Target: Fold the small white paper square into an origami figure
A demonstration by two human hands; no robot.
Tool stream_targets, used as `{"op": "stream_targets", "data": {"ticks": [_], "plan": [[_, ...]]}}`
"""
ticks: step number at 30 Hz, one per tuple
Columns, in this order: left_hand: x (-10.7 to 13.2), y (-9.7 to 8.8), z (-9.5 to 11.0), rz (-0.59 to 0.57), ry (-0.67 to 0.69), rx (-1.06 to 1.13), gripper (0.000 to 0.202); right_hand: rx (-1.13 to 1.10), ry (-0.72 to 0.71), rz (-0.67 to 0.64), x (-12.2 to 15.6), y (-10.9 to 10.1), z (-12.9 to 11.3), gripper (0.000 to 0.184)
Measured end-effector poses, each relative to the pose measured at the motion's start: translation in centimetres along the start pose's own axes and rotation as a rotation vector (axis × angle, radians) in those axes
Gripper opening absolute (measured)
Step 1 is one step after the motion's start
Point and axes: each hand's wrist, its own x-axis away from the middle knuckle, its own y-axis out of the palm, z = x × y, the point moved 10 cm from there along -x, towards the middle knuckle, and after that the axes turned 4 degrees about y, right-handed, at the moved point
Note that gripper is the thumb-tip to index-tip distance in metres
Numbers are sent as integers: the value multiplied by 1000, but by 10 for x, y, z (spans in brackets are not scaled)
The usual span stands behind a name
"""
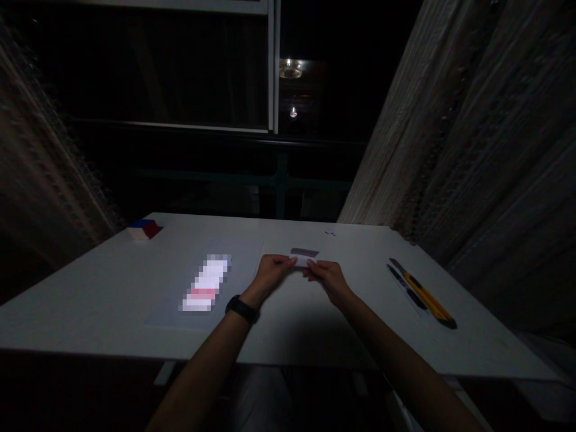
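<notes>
Both hands meet over the middle of a white table [112, 288] and pinch a small piece of white paper [302, 258] between their fingertips. My left hand [273, 273] grips the paper's left end; a dark watch sits on that wrist. My right hand [327, 277] grips its right end. The paper is held just above the table, with a darker flap showing at its top edge.
A yellow utility knife [427, 295] and a dark pen [407, 290] lie at the table's right. A blurred white and pink object [206, 282] rests left of my hands on a grey mat. A blue and red block [144, 228] sits at the far left corner. Dark window behind.
</notes>
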Motion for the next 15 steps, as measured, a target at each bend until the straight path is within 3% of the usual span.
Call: {"op": "stream_targets", "data": {"ticks": [15], "plan": [[2,6,-3,-10,-96,69,32,-52,-81,100,3,-11,-9,26]]}}
